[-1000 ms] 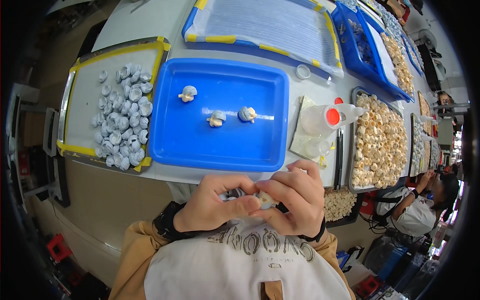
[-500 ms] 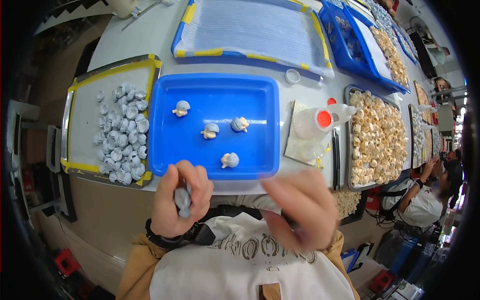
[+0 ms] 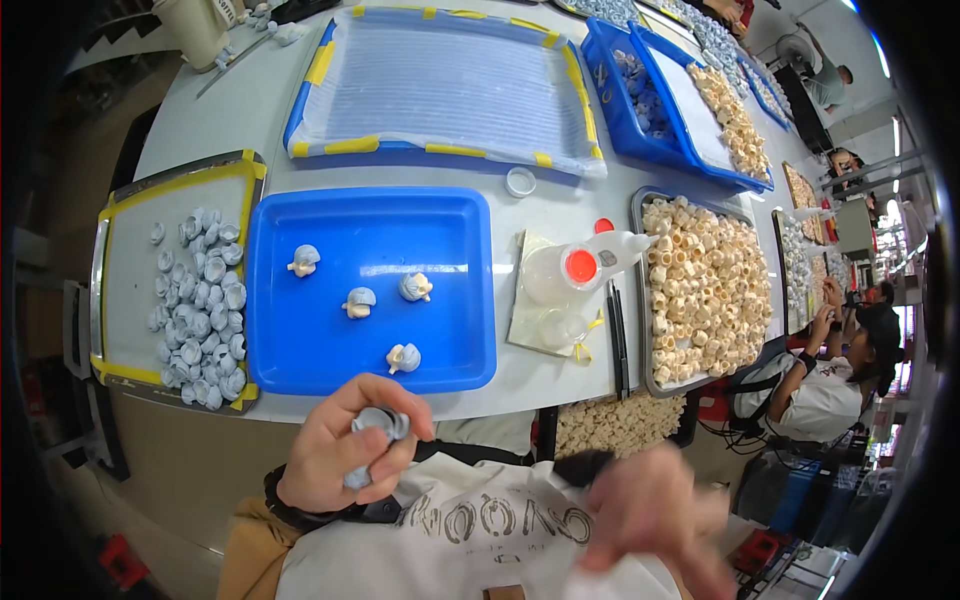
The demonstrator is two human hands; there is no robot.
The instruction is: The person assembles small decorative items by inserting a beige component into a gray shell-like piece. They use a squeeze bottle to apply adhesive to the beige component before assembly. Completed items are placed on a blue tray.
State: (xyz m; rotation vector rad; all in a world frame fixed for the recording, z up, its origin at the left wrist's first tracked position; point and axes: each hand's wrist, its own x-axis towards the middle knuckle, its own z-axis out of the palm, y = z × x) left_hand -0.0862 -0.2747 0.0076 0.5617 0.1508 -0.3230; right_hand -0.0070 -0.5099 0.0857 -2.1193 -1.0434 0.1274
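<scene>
My left hand (image 3: 335, 440) is closed around a hollow grey-blue cap-like piece (image 3: 385, 420), its opening facing up, in front of the blue tray (image 3: 300, 375). A bit of the same grey-blue shows lower down between the fingers; I cannot tell if it is a second piece. My right hand (image 3: 650, 505) is off to the right, low over my shirt and smeared by motion; whether it holds anything is hidden. Inside the blue tray lie several small figures (image 3: 403, 357) with grey-blue caps on cream parts, spaced apart.
To the left, a yellow-taped board (image 3: 130, 260) bears many grey-blue caps (image 3: 205, 310). Cream hollow pieces (image 3: 705, 280) fill a metal tray at right. Between stand a red-capped squeeze bottle (image 3: 555, 275) and black pens (image 3: 617, 340). Behind lies a film-lined tray (image 3: 440, 90). A co-worker (image 3: 830, 380) sits far right.
The view has swung, so the table things sit further left and lower. My left hand has turned, showing the cap's opening. My right hand has moved lower and away from the blue tray.
</scene>
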